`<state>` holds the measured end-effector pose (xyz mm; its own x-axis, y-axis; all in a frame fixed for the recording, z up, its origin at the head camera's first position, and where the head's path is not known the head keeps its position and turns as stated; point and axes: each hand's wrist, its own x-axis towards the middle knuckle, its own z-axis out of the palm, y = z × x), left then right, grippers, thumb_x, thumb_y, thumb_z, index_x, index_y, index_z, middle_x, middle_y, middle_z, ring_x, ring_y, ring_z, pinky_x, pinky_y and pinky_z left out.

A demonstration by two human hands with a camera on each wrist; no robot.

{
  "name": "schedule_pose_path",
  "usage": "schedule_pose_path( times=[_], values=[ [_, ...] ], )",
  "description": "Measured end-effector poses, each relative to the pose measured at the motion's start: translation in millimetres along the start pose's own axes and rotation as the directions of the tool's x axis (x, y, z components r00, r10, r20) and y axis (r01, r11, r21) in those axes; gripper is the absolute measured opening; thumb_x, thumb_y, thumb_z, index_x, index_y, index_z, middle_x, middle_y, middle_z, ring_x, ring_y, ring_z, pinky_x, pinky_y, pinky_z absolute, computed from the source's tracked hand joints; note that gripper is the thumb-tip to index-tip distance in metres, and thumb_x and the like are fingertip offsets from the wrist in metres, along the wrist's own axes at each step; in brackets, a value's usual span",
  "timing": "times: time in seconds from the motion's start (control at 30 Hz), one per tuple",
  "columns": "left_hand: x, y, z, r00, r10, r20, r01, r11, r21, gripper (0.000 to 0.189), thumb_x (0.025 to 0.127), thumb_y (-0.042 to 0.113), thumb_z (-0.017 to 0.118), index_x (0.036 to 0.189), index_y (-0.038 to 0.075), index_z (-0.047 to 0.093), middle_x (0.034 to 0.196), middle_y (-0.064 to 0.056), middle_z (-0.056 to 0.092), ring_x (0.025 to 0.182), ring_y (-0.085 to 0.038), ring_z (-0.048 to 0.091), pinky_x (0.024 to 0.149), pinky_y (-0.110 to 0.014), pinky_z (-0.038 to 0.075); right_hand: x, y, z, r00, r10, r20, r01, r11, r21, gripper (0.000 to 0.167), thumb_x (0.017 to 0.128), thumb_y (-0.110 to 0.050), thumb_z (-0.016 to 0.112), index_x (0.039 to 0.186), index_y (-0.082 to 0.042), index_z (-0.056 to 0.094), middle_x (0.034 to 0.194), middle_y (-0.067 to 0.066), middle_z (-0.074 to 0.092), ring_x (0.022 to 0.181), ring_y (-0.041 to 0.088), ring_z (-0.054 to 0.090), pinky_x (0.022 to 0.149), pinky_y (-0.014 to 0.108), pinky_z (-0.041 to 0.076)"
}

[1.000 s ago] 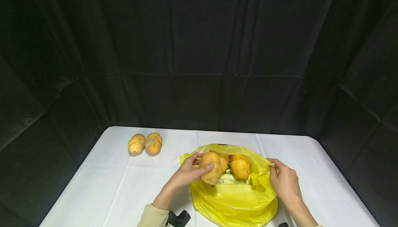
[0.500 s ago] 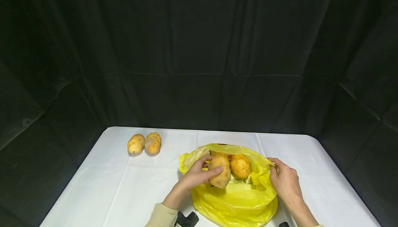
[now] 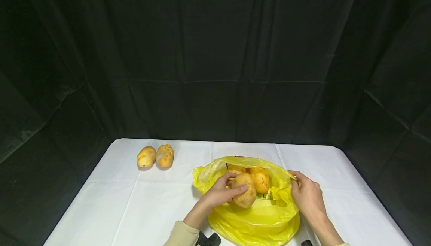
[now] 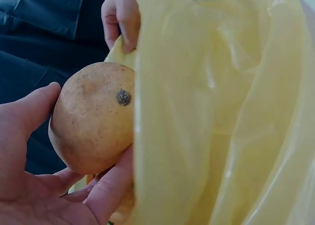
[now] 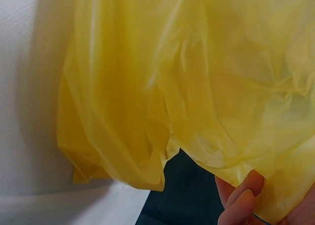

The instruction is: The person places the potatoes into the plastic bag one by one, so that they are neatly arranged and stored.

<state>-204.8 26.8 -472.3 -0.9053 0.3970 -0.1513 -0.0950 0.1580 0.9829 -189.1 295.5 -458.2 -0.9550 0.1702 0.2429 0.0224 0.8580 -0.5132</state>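
in the head view, 5 potatoes, 1 bag and 2 hands are counted. 1 held potato [image 3: 245, 194] is gripped by the left hand [image 3: 220, 193] at the mouth of the yellow bag [image 3: 256, 225]; its grip is curled round the potato, with the thumb laid across the near side. the bag's rim is pinched at the right by the right hand [image 3: 308, 195], so its grip is narrow. behind the held potato, 2 more are contained in the bag: 1 bagged potato [image 3: 260, 179] is largely exposed, while 1 half-hidden potato [image 3: 236, 169] is partly covered by the left hand. at the far left of the white surface [image 3: 101, 201], 1 plain potato [image 3: 146, 157] and 1 blotched potato [image 3: 165, 156] are set just beside each other. the surface is backed by black cloth [image 3: 215, 51].

in the left wrist view, 1 dark spot [image 4: 124, 97] is shown on the held potato, which is gripped between thumb and fingers; 1 edge of it is hidden by the bag's wall. the right hand is seen beyond it.

in the right wrist view, the bag's edge is pinched by the right hand's fingertips [image 5: 242, 205].
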Motion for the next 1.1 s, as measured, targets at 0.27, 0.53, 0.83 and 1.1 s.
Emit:
schedule_pose_path(
  times=[0.27, 0.53, 0.83, 1.1],
  values=[
    [0.3, -3.6, 12.7, 1.000, -0.009, -0.004, 0.010, 0.998, 0.063, 0.067, 0.087, 0.041, 0.074, 0.136, 0.004, 0.048, 0.120, -0.012, 0.053, 0.106, -0.026, 0.053, 0.084, -0.041, 0.049, 0.1, 0.0, -2.0, 1.000, -0.005, -0.005, 0.005, 1.000, 0.000, 0.029, 0.095, -0.004, 0.053, 0.121, -0.001, 0.065, 0.106, 0.026, 0.067, 0.068, 0.025, 0.054, 0.064, 0.042, 0.045],
    [3.1, -6.6, 25.9, 1.000, 0.000, 0.014, -0.001, 0.998, 0.068, 0.063, 0.086, 0.040, 0.075, 0.133, 0.006, 0.051, 0.110, -0.007, 0.054, 0.094, -0.021, 0.053, 0.076, -0.036, 0.049, -0.3, 0.7, -2.4, 1.000, -0.008, -0.003, 0.008, 1.000, 0.002, 0.029, 0.095, -0.004, 0.052, 0.120, 0.000, 0.065, 0.106, 0.027, 0.067, 0.066, 0.024, 0.053, 0.062, 0.040, 0.044],
    [6.5, -6.4, 42.8, 1.000, -0.013, 0.010, 0.012, 0.995, 0.101, 0.061, 0.084, 0.035, 0.078, 0.130, 0.005, 0.053, 0.100, -0.005, 0.056, 0.086, -0.018, 0.054, 0.065, -0.030, 0.050, -2.1, 1.2, -2.3, 0.999, -0.026, -0.027, 0.026, 1.000, 0.013, 0.029, 0.094, -0.003, 0.052, 0.119, -0.001, 0.066, 0.107, 0.026, 0.067, 0.070, 0.026, 0.055, 0.064, 0.043, 0.045],
    [7.6, -5.2, 53.2, 1.000, -0.025, -0.013, 0.027, 0.990, 0.138, 0.054, 0.084, 0.035, 0.079, 0.124, 0.007, 0.055, 0.098, -0.004, 0.058, 0.086, -0.016, 0.056, 0.068, -0.031, 0.050, -1.8, 0.4, -2.4, 1.000, -0.004, -0.006, 0.004, 1.000, 0.009, 0.030, 0.094, -0.004, 0.051, 0.120, -0.001, 0.065, 0.108, 0.026, 0.066, 0.069, 0.025, 0.054, 0.063, 0.041, 0.044]
  ],
)
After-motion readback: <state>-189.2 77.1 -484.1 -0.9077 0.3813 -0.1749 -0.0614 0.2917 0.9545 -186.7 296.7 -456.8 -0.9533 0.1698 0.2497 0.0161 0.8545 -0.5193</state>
